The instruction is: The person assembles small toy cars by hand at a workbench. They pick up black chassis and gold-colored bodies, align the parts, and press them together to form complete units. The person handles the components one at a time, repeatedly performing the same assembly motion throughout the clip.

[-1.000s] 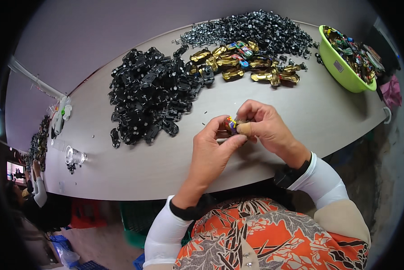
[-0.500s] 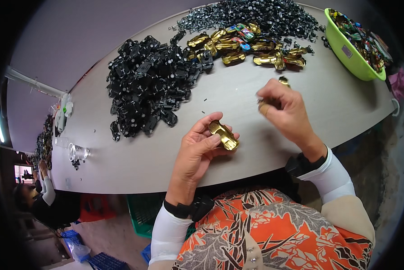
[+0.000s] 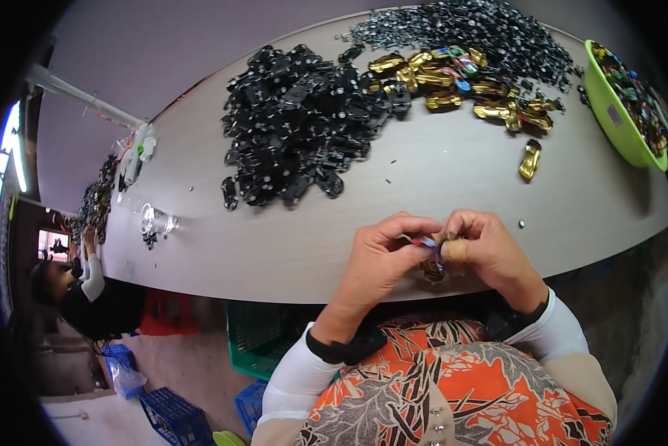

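Near the table's front edge, my left hand (image 3: 386, 256) and my right hand (image 3: 491, 251) meet fingertip to fingertip. Thumb and fingers of my left hand close on a small toy car body (image 3: 433, 273), gold underneath, with a blue and red patch showing at the fingertips. Pressed against it, my right hand's fingers are pinched, one of them wrapped in tan tape; what they hold is hidden. Up and right of my hands, a gold toy car body (image 3: 529, 160) lies alone. A tiny wheel-like part (image 3: 522, 223) sits beside my right hand.
Black toy car bases (image 3: 297, 126) form a large heap at left. Gold car bodies (image 3: 441, 78) lie farther back, before a pile of wheel axles (image 3: 482, 37). A green basin (image 3: 620, 123) of coloured bodies stands right. A clear cup (image 3: 155, 219) and a co-worker (image 3: 88, 290) are left.
My right hand has come down and in to meet my left, which has turned the car body over between the fingers. The view has shifted, so the table's contents appear farther right.
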